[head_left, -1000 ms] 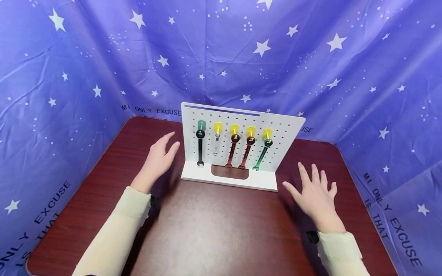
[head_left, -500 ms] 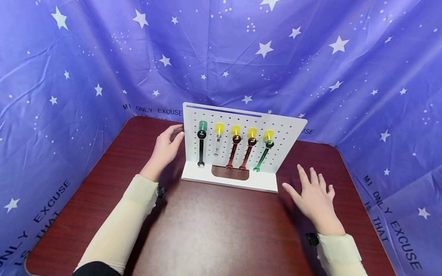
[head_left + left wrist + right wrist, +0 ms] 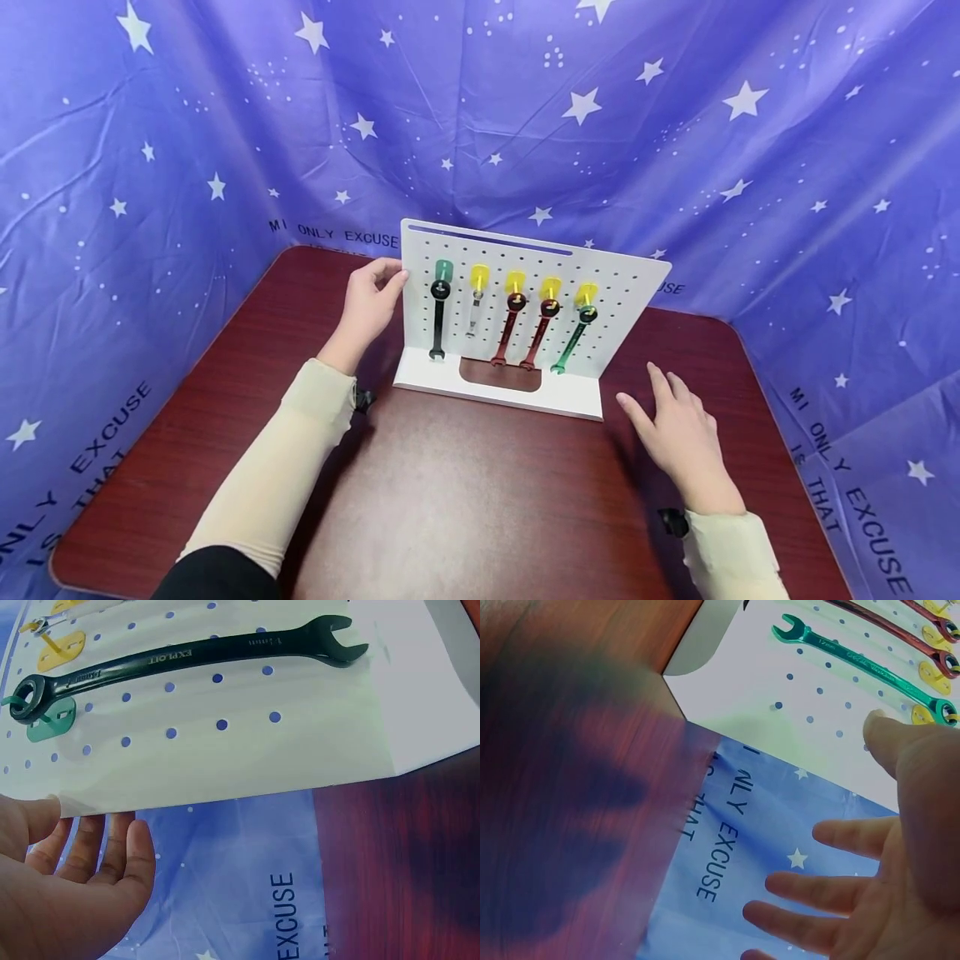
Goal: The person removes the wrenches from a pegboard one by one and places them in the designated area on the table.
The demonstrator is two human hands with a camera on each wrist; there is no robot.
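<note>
A white pegboard stand (image 3: 630,283) stands upright on the table with several wrenches hung on its hooks. My left hand (image 3: 370,298) grips the board's left edge, thumb at the front and fingers behind, as the left wrist view shows. Nearest to it hangs a black combination wrench (image 3: 180,656) on a green hook (image 3: 52,720). Further right come a small silver wrench (image 3: 474,315), two red wrenches (image 3: 508,333) and a green wrench (image 3: 855,656), all on yellow hooks. My right hand (image 3: 684,437) is held off the board's right side, fingers extended, holding nothing.
The stand rests on a dark red wooden table (image 3: 480,500) with rounded corners. A blue curtain (image 3: 480,108) with white stars and lettering surrounds the table at the back and sides. The stand's white base (image 3: 427,372) has a cutout in its middle.
My left hand has moved right and forward from beside the board and taken hold of its left edge. My right hand has stayed nearly in place, its fingers drawn a little closer together.
</note>
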